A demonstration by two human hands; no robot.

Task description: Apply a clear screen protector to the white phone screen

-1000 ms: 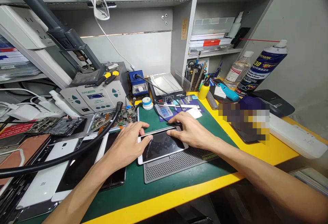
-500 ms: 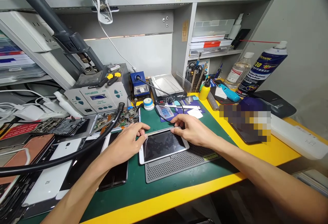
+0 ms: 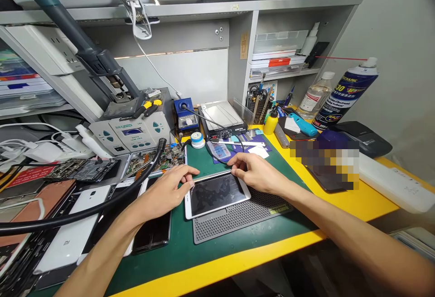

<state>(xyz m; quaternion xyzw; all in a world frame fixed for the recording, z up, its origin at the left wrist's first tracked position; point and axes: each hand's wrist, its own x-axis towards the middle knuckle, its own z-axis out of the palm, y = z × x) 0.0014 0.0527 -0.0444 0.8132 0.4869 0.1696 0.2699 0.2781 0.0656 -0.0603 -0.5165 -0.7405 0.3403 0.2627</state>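
A white-framed smartphone (image 3: 217, 196) with a dark, blotchy screen lies across a grey perforated mat (image 3: 238, 217). Fine cracks show near the screen's right end. My left hand (image 3: 175, 184) grips its far left corner, thumb on the frame and fingers curled behind. At the far right corner, my right hand (image 3: 253, 170) pinches the edge between thumb and bent fingers. The fingertips behind the far edge are partly hidden. Under the mat spreads a green work mat (image 3: 217, 260).
Several phones, including a white one (image 3: 73, 236), crowd the left under a black hose (image 3: 118, 197). Behind stand a grey rework station (image 3: 136, 133), a small white tub (image 3: 197, 140) and a hot plate (image 3: 222, 118). A yellow bottle (image 3: 271, 122) and a spray can (image 3: 345, 93) stand right.
The view has tilted up slightly, so the background sits a little lower. My right thumb has drawn back from the screen toward the phone's far edge. The phone stays in place.
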